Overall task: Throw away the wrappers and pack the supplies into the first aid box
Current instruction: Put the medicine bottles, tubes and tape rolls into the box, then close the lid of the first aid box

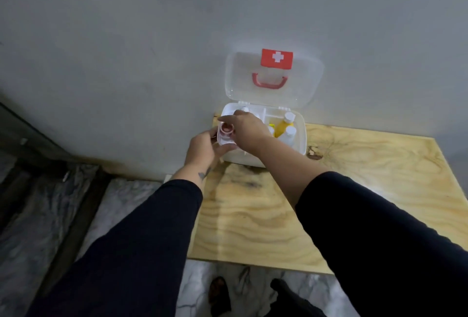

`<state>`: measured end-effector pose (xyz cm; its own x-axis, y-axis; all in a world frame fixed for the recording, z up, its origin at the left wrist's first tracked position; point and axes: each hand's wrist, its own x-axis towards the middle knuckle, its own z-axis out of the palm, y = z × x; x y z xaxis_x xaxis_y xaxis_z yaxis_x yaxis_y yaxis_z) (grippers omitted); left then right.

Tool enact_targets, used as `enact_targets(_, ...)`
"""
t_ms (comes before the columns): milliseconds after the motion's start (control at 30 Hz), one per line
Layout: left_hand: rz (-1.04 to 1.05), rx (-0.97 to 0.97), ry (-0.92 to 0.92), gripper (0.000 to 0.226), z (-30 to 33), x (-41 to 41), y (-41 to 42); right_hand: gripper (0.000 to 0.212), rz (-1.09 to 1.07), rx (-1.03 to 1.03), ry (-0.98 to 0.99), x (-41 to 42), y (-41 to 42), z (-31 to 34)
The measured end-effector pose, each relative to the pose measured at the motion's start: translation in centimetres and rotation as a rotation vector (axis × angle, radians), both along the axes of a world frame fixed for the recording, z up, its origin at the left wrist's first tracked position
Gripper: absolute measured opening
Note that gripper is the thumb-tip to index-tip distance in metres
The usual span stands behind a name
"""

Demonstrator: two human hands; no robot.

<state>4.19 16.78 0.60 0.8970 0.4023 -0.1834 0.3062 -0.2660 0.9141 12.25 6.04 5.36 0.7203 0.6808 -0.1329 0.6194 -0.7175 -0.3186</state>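
Observation:
A white first aid box stands open at the table's far left corner, its clear lid with a red cross label and red handle leaning on the wall. Inside at the right are a yellow bottle and white-capped bottles. My left hand holds a small clear tray with a pink tape roll in it, over the box's left end. My right hand reaches across above the tray, fingertips at the roll and the box's back left. What its fingers grip is hidden.
The box sits on a light plywood table against a grey wall. Marble floor lies left of and below the table, with my feet at the near edge. A dark step or frame runs along the far left.

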Motion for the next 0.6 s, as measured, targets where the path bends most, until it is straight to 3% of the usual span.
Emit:
enact_targets(333, -0.049, 0.12, 0.031, 0.058, 0.4, -0.2, -0.1, 0.042, -0.08, 0.125, -0.001, 0.5, -1.3, 0.8)
enact_targets(467, -0.051, 0.109, 0.042, 0.054, 0.4, -0.5, -0.2, 0.038, -0.108, 0.223, -0.336, 1.9, -2.3, 3.6)
enact_targets(533, -0.07, 0.127, 0.024, 0.048, 0.2, -0.7, -0.3, 0.043, -0.157, 0.273, -0.575, 2.9, -2.9, 5.1)
enact_targets(600, -0.075, 0.152, -0.001, 0.045, 0.3, -0.9, -0.4, 0.053, -0.255, 0.283, -0.679, 4.6, -3.5, 6.4)
